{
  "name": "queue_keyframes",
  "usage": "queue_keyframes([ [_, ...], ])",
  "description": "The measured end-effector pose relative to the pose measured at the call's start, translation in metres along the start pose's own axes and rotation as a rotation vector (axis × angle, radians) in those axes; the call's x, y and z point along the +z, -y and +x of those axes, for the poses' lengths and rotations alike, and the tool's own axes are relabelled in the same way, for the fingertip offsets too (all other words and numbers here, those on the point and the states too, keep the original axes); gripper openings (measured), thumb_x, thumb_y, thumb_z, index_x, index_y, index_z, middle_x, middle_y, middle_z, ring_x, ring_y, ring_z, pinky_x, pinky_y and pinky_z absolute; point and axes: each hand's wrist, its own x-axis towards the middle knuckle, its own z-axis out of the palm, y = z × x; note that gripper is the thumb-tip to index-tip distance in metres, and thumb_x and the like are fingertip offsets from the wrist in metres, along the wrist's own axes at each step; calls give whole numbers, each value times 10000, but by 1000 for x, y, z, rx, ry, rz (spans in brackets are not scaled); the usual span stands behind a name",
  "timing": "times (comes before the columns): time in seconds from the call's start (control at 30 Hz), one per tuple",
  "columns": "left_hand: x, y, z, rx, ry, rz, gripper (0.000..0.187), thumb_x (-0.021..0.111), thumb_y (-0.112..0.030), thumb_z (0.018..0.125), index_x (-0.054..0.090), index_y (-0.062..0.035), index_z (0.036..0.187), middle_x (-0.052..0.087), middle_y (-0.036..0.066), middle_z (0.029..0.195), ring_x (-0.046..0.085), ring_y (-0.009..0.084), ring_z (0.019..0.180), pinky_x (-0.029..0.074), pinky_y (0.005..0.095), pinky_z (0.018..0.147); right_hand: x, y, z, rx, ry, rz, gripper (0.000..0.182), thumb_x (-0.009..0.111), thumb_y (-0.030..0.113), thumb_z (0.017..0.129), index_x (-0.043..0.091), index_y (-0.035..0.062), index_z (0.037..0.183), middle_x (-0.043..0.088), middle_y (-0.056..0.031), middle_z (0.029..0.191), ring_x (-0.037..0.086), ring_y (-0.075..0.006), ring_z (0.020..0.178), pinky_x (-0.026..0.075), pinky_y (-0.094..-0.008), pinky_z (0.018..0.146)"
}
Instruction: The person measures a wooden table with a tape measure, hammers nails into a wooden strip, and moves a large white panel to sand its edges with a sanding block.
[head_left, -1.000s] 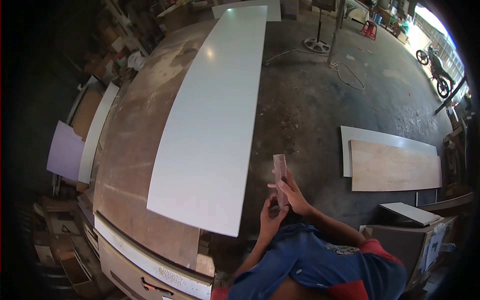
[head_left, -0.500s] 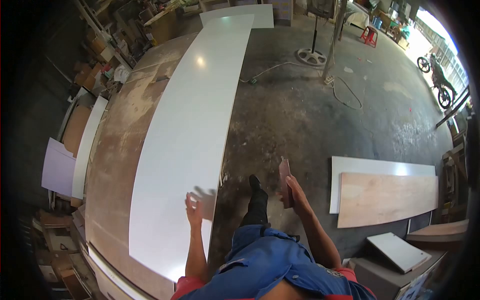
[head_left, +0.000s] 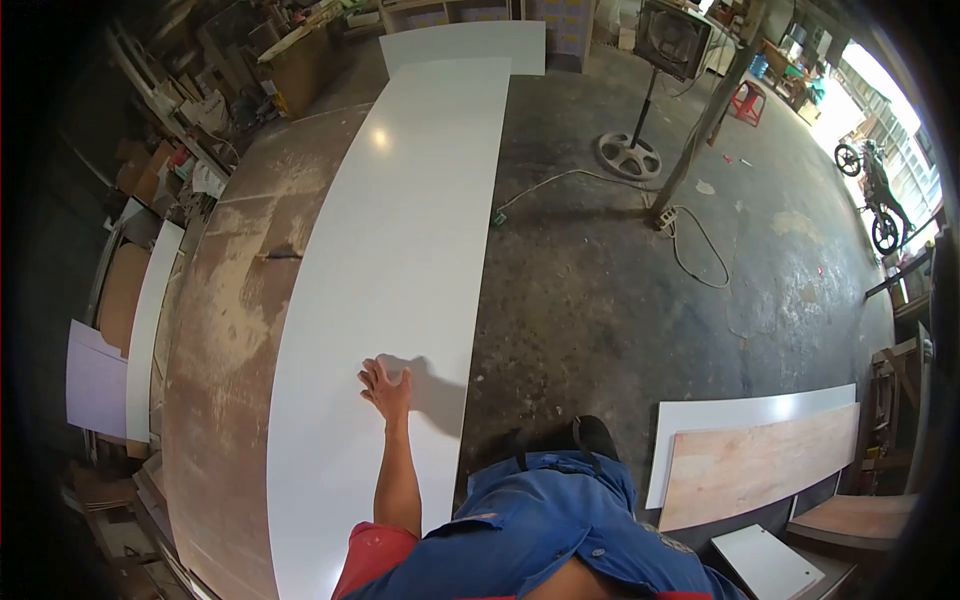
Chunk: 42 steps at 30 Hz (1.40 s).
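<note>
A long white panel (head_left: 400,240) lies on a brown, dust-marked work surface (head_left: 225,330). Over its near part is my left hand (head_left: 386,388), fingers spread and holding nothing, with a shadow on the panel just to its right. Whether the fingertips touch the panel cannot be made out. My right hand is out of view, and so is the flat reddish-brown piece it held. At the far end another white panel (head_left: 460,45) lies crosswise, meeting the long one.
A fan (head_left: 672,42) stands on a round base near a post (head_left: 710,115), with a cable (head_left: 700,245) on the floor. At the right lie a wooden board (head_left: 760,465) and a white board (head_left: 690,412). A motorbike (head_left: 880,200) and red stool (head_left: 747,102) stand farther back.
My left hand has moved slightly forward over the panel, its fingers now spread. My right hand and the reddish-brown piece have left the view. The camera view has shifted.
</note>
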Motion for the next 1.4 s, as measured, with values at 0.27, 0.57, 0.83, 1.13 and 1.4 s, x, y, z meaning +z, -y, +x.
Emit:
queue_keyframes([
  [0.27, 51, -131, 155, -8, -51, 67, 860, 651, -502, 822, 317, -106, 1508, 180, 157, 1607, 114, 411, 1474, 140, 626, 1130, -100, 207, 76, -128, 21, -59, 504, 571, 490, 907, 632, 51, 1147, 660, -209, 1101, 637, -311, 1009, 500, -435, 828],
  [0.57, 91, -186, 268, -495, -89, 311, 883, 395, -720, 878, 174, -204, 1559, 86, 95, 1635, 72, 481, 1454, 206, 682, 1059, -367, 626, 164, -640, -483, -357, 560, 614, 534, 863, 637, 41, 1128, 667, -249, 1051, 628, -442, 992, 507, -473, 813],
  [0.83, 87, -224, 254, -663, -251, 381, 787, 291, -705, 929, 189, -241, 1557, 131, 63, 1630, 122, 401, 1476, 154, 609, 1135, -510, 979, 51, -1134, -601, -159, 592, 642, 470, 877, 551, 86, 1317, 637, -263, 1165, 610, -417, 1108, 481, -445, 920],
  [1.13, 178, -240, 424, -683, -752, 186, 600, 700, -558, 778, 585, -154, 1207, 567, 66, 1204, 501, 306, 1125, 412, 561, 921, -506, 959, 279, -774, -178, -336, 605, 645, 503, 843, 611, 35, 1226, 638, -273, 1155, 596, -424, 1126, 477, -452, 933],
  [1.4, 281, -671, 697, 428, -191, -118, 645, 704, -277, 735, 535, -62, 1320, 455, 213, 1426, 347, 420, 1367, 285, 555, 1074, -613, 1000, 187, -208, -18, -414, 595, 622, 488, 866, 589, 41, 1257, 644, -269, 1142, 594, -420, 1134, 470, -446, 945],
])
